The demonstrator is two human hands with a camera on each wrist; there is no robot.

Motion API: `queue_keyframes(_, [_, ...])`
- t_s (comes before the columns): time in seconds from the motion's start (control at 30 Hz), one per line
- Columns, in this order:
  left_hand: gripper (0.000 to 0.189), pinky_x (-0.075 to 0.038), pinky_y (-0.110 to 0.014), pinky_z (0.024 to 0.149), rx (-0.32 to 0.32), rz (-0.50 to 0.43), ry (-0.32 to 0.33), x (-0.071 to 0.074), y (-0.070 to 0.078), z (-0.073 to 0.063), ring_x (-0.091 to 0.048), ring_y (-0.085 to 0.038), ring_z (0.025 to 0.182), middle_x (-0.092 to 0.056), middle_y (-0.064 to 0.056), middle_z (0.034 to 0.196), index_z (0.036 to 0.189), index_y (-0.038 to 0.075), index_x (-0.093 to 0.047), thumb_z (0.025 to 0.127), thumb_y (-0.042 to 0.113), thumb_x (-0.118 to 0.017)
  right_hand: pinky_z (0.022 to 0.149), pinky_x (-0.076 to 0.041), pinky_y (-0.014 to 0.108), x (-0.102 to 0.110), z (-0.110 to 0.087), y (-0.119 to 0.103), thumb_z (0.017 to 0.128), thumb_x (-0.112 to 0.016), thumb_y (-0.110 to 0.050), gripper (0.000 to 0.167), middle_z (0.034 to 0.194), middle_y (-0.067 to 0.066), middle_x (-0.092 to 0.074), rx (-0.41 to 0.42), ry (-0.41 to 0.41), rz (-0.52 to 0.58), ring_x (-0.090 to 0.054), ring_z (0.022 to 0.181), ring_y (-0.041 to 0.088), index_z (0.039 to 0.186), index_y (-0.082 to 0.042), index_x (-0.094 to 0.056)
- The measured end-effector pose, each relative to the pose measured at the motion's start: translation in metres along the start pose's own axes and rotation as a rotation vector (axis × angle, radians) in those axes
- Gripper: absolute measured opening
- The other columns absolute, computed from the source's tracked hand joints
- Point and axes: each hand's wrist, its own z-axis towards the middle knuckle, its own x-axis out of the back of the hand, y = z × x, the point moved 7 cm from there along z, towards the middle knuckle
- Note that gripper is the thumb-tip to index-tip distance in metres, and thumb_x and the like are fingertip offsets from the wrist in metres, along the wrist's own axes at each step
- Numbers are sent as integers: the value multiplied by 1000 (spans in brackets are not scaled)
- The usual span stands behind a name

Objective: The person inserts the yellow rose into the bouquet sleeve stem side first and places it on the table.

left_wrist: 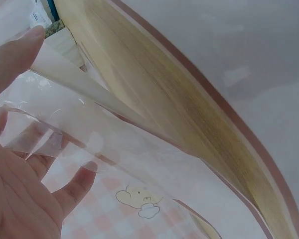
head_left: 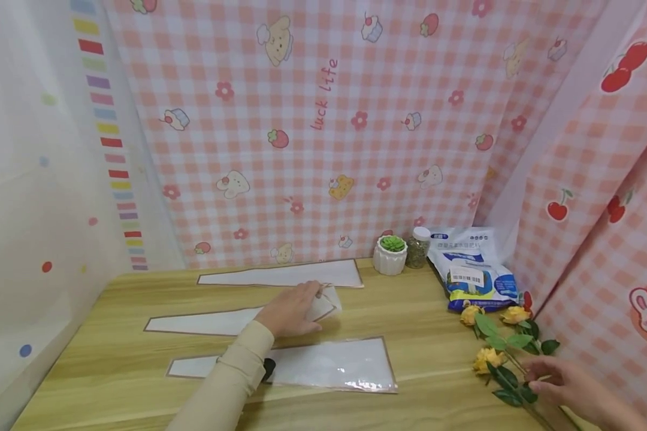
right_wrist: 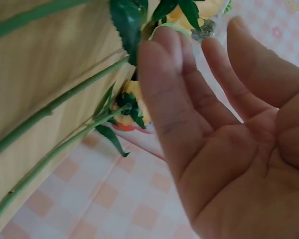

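Observation:
Three long tapered flower sleeves, white and clear plastic with brown borders, lie on the wooden table. My left hand (head_left: 293,311) holds the wide right end of the middle sleeve (head_left: 210,322), whose corner is raised and bent. In the left wrist view, fingers show through the clear plastic (left_wrist: 109,144), with the thumb on its other side. The near sleeve (head_left: 334,362) lies partly under my left forearm; the far sleeve (head_left: 286,275) is flat at the back. My right hand (head_left: 566,383), fingers loosely bent, is beside the stems of several yellow roses (head_left: 487,361) with green leaves.
Along the back stand a white pot (head_left: 390,260) with a green succulent and a small jar (head_left: 419,248) with a white lid. A blue and white bag (head_left: 471,269) lies behind the roses. Pink checked curtains (head_left: 323,149) enclose the back and right side.

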Motion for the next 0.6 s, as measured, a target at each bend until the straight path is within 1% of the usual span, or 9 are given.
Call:
queue_keyframes(0.13, [65,-54,-38,88,-1,5,3,0,0,0,-56,-17,95,-57,-4,109,127,8,-48,83,40,-83,73,-56,23,-9,-2,2,99,-62,-5,40,107,23,-67,96,-40,-73,-59,89,-8,120,27,-51])
queue_keyframes(0.2, [65,-53,-38,89,0,4,2,-1,1,0,-56,-17,95,-57,-4,110,127,8,-47,83,40,-83,73,-55,22,-12,0,10,99,-63,-4,41,106,23,-66,111,-69,-80,-58,89,-9,120,28,-50])
queue_keyframes(0.27, [65,-53,-37,89,-1,2,0,-1,1,1,-56,-17,95,-57,-4,110,127,8,-47,83,40,-83,72,-56,25,-14,2,25,98,-65,-5,40,105,19,-67,121,-75,-108,-59,89,-4,121,25,-52])
queue_keyframes(0.33, [64,-53,-37,88,-5,2,-1,-1,2,1,-56,-17,95,-57,-4,110,127,8,-47,84,40,-82,70,-56,28,-15,7,49,97,-67,-10,41,104,12,-67,110,-85,-118,-59,88,1,123,19,-55])
queue_keyframes(0.37, [63,-53,-37,88,-6,1,-1,-1,2,2,-56,-16,95,-57,-4,110,126,9,-47,84,40,-82,69,-55,28,-15,11,63,97,-69,-14,41,103,8,-67,97,-84,-133,-60,87,3,124,14,-57])
queue_keyframes(0.4, [63,-53,-37,87,-7,-1,-2,-2,2,2,-56,-16,94,-57,-3,109,126,9,-48,84,40,-82,67,-54,28,-15,14,78,96,-70,-17,39,102,3,-66,91,-93,-113,-59,86,4,126,7,-60])
queue_keyframes(0.47, [62,-53,-36,86,-8,-3,-4,-2,2,2,-55,-16,93,-57,-3,109,125,10,-48,84,40,-83,67,-53,28,-16,19,98,95,-72,-24,42,100,-1,-64,29,-106,-93,-59,86,6,127,0,-61])
queue_keyframes(0.5, [61,-53,-36,86,-9,-4,-4,-1,3,2,-55,-16,93,-57,-3,109,124,10,-48,83,39,-83,67,-52,28,-18,20,103,94,-73,-25,43,99,-2,-63,1,-118,-89,-58,85,7,127,-1,-61])
queue_keyframes(0.6, [61,-53,-37,85,-17,-11,4,0,4,2,-55,-16,92,-58,-3,108,123,9,-49,83,38,-84,67,-51,32,-24,19,97,93,-73,-15,42,97,2,-60,-43,-98,-81,-56,84,14,127,5,-57])
